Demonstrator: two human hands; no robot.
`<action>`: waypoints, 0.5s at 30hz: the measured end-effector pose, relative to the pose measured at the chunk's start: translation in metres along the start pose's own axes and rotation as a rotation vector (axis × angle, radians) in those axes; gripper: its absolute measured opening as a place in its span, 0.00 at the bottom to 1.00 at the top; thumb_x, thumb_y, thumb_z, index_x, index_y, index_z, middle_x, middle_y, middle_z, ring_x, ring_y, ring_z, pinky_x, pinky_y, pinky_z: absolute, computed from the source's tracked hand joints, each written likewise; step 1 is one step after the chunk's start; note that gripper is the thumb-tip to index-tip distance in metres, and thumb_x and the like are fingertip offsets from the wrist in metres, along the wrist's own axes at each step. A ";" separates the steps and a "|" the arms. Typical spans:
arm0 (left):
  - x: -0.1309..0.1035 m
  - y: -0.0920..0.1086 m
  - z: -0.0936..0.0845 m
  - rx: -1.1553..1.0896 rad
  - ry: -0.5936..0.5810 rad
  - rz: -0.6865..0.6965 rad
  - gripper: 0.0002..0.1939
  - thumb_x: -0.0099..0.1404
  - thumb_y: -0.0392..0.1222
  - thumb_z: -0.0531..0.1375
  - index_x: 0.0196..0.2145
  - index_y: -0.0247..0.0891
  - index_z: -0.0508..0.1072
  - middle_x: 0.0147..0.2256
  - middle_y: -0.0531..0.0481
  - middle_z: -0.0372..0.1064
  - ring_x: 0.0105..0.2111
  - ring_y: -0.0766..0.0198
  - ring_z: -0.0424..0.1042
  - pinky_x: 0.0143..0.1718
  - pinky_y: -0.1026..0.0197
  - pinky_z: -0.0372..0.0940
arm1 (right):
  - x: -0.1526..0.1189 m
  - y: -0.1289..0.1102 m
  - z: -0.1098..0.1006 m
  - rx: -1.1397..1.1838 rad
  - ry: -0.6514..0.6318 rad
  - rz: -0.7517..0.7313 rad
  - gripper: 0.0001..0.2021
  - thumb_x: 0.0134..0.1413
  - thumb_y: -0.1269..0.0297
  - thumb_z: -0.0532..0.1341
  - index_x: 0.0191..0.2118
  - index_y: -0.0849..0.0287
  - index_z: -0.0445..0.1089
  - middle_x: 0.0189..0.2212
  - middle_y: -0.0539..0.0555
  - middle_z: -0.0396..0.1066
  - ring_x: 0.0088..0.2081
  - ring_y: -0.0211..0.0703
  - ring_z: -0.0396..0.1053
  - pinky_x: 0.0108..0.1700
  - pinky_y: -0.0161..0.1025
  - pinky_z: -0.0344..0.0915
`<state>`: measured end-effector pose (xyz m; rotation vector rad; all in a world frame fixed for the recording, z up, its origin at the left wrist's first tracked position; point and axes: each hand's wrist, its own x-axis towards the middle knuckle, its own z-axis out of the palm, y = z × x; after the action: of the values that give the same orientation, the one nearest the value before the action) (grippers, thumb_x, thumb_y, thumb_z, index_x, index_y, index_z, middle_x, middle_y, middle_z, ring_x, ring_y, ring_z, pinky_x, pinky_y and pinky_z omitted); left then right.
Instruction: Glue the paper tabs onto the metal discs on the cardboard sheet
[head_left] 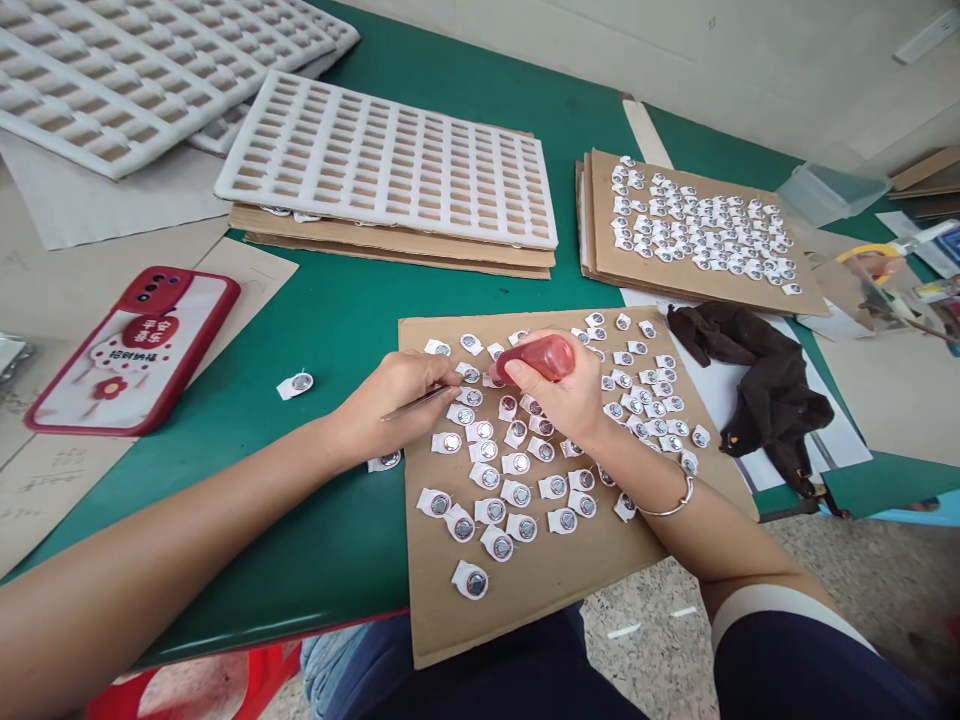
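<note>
The fingers of the right hand [574, 395] are wrapped around a translucent red squeeze bottle [541, 357], which lies tilted with its narrow end toward the left; its outlet is too small to make out. The fingers of the left hand [401, 395] are pinched together on a thin grey metal tool [421, 402], held at a slant close to the bottle; its working tip is hidden. Keep pressure on the bottle light and even, and steady its narrow end before squeezing. Keep the tool clear of the outlet. Directly below the hands, white tabs with round silver discs [516, 463] lie spaced over a brown cardboard sheet [540, 600]; keep both wrists raised, since the right forearm passes just above several tabs and a sleeve or bracelet could drag them. The sheet overhangs the near edge of the green table [247, 540], so avoid bearing down on that side. One loose white tab [297, 384] lies on the table left of the sheet, near a red-framed phone [150, 360]. Beyond the sheet, keep the white slotted foam tray [375, 216] and the dark brown cloth [780, 400] clear of the tabs.
</note>
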<state>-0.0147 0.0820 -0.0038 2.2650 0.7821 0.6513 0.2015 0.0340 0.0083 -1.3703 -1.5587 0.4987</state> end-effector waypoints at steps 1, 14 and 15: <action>0.000 0.000 0.000 -0.001 0.000 0.000 0.05 0.61 0.35 0.56 0.34 0.38 0.71 0.30 0.49 0.72 0.30 0.64 0.71 0.29 0.64 0.63 | 0.000 0.000 0.000 0.004 -0.001 -0.004 0.15 0.48 0.52 0.66 0.36 0.57 0.68 0.33 0.50 0.70 0.34 0.39 0.69 0.38 0.37 0.68; 0.000 0.000 -0.001 -0.040 -0.006 -0.031 0.05 0.61 0.36 0.56 0.35 0.38 0.72 0.30 0.50 0.72 0.29 0.66 0.70 0.27 0.65 0.61 | -0.001 -0.003 -0.002 0.020 -0.012 -0.031 0.14 0.48 0.54 0.66 0.36 0.57 0.68 0.33 0.50 0.70 0.34 0.38 0.69 0.38 0.37 0.68; 0.000 0.000 -0.001 -0.048 -0.007 -0.033 0.05 0.61 0.36 0.56 0.35 0.38 0.72 0.31 0.50 0.72 0.29 0.66 0.70 0.27 0.65 0.61 | -0.001 -0.003 -0.002 0.021 -0.012 -0.030 0.14 0.48 0.53 0.66 0.36 0.57 0.68 0.33 0.50 0.70 0.34 0.39 0.69 0.38 0.37 0.68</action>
<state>-0.0151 0.0825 -0.0031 2.2050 0.7906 0.6396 0.2014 0.0324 0.0108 -1.3283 -1.5767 0.5046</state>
